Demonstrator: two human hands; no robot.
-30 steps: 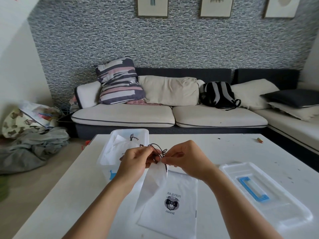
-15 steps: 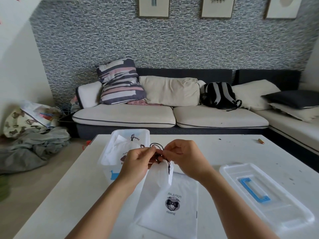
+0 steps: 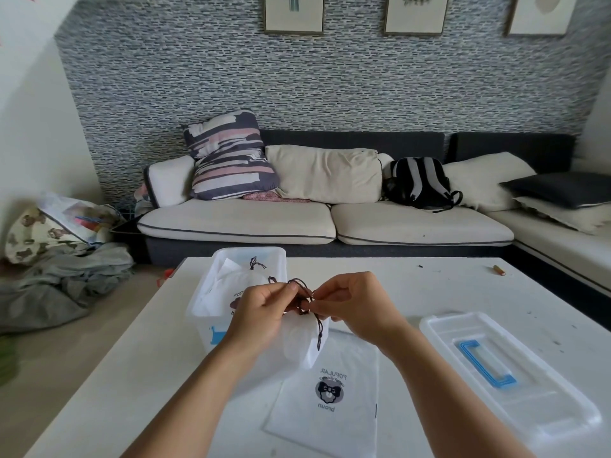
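Note:
A small white drawstring bag hangs in the air between my hands above the white table. My left hand pinches the gathered top of the bag and its dark cord. My right hand pinches the same cord from the right, fingertips close to the left hand's. One cord end dangles down the front of the bag. A second white bag with a bear print lies flat on the table below.
A clear plastic box with more white bags stands behind my left hand. Its clear lid with a blue handle lies to the right. A small pencil stub rests far right. A sofa runs behind the table.
My hands have stayed together at the bag's top, working the cord; the loop above them has shrunk and the bag has gathered tighter. The flat bag has not moved.

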